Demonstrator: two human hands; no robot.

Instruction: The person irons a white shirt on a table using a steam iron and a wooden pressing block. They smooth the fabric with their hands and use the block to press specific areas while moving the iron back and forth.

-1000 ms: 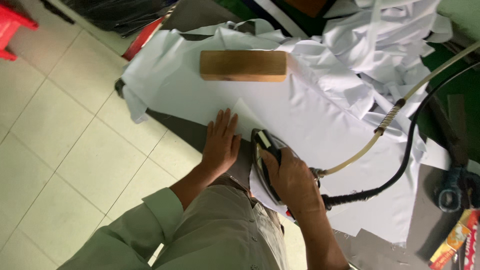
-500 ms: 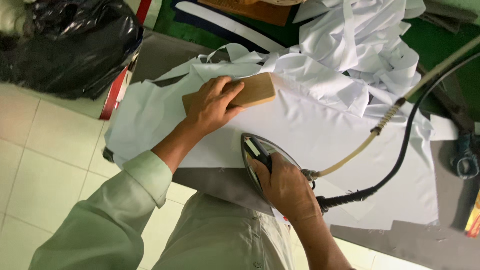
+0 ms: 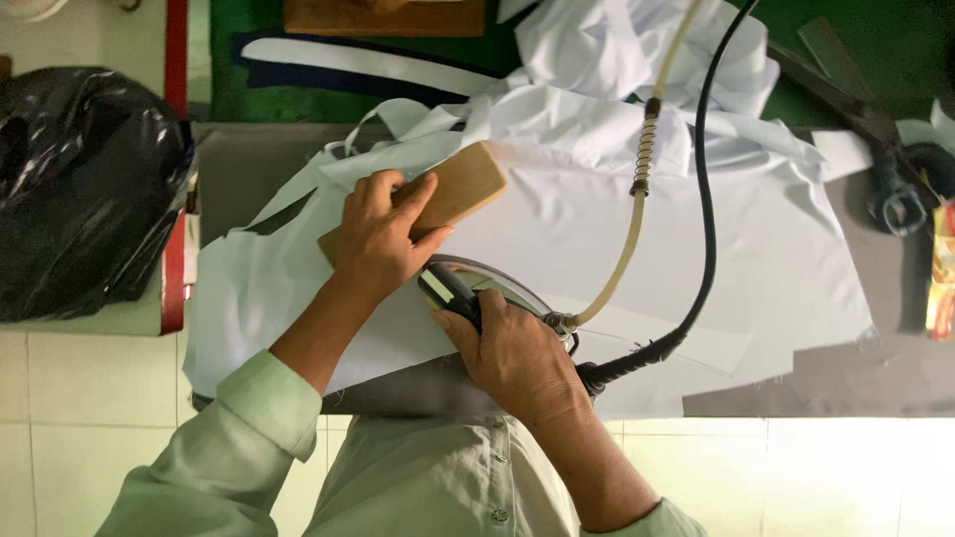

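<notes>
The left hand (image 3: 383,239) has come back from the far side gripping the wooden block (image 3: 453,194), now pulled close beside the steam iron (image 3: 497,293) held by the right hand (image 3: 507,353), on white cloth (image 3: 756,239) spread across the grey surface (image 3: 875,378).

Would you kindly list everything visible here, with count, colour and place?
wooden block: one, tan, on the white fabric, under the left hand
iron: one, silver with a black handle, on the fabric near the table's front edge
white fabric: several pieces, white, spread and heaped across the table
hose: one, beige, running from the iron to the top
cable: one, black, beside the hose
table: one, grey cover, centre
bag: one, black, far left
left hand: one, gripping the block
right hand: one, gripping the iron's handle
</notes>
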